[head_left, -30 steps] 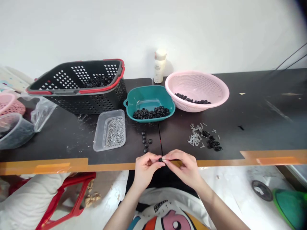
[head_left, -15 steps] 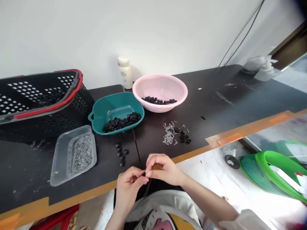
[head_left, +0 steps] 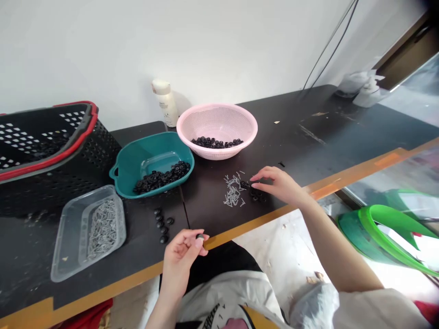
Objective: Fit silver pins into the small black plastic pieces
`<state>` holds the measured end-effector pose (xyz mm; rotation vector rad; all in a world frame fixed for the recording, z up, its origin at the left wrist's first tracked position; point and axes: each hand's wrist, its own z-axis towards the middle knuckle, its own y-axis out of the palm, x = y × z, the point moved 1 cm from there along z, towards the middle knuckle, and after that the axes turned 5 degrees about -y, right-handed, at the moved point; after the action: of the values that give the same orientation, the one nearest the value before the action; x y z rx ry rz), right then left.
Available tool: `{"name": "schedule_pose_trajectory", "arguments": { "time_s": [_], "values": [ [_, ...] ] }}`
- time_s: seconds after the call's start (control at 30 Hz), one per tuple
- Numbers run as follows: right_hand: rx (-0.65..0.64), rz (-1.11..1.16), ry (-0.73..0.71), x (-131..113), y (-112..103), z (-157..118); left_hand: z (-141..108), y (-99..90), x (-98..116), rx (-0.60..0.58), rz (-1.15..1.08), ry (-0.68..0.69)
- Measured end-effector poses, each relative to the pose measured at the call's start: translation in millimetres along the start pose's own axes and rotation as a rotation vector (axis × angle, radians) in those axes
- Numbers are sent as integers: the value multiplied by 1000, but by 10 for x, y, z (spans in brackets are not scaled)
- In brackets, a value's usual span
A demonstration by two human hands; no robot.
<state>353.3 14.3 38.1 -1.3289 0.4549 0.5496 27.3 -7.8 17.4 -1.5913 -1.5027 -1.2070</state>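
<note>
Pinching the small black piece (head_left: 199, 236) at lower centre, your left hand (head_left: 181, 251) best holds its rim: likely light, stiff. Your right hand (head_left: 280, 184), fingertips apart, is beside loose black pieces (head_left: 257, 195) right of centre.

The person wears a white top (head_left: 236, 282), printed with black lettering (head_left: 211, 317) and with yellow and pink shapes (head_left: 256, 318). The right sleeve (head_left: 377, 308) is pale and loose. The clothing on the lap (head_left: 224, 261) is black.
</note>
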Motion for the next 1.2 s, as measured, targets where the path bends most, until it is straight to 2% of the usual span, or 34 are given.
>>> {"name": "schedule_pose_trajectory", "arguments": {
  "time_s": [0.1, 0.3, 0.5, 0.57, 0.63, 0.73, 0.93, 1.03, 1.1, 1.2],
  "values": [
    [-54, -23, -18, -62, 110, 22, -39, 36, 37, 31, -41, 12],
    [-32, -74, 81, -147, 248, 101, -82, -17, 51, 65, -5, 69],
    [-30, -64, 106, -217, 242, 113, -73, -145, -17, -37, 14, 156],
    [-14, -3, 110, -256, 246, 95, -75, -176, -37, -49, -4, 160],
    [6, 158, 95, -320, 278, 71, -78, -191, -42, -41, -32, 161],
    [18, 408, 21, -509, 383, 25, -75, -189, -7, -26, -82, 175],
    [-61, 629, -292, -1142, 688, -74, -95, -198, 150, 1, -116, 270],
    [-131, 773, -328, -1360, 839, -102, -148, -228, 222, 21, -60, 389],
    [-134, 830, -352, -1446, 924, -108, -192, -251, 264, 62, -7, 482],
    [-130, 894, -363, -1526, 1031, -116, -255, -278, 320, 123, 97, 551]
  ]
}}
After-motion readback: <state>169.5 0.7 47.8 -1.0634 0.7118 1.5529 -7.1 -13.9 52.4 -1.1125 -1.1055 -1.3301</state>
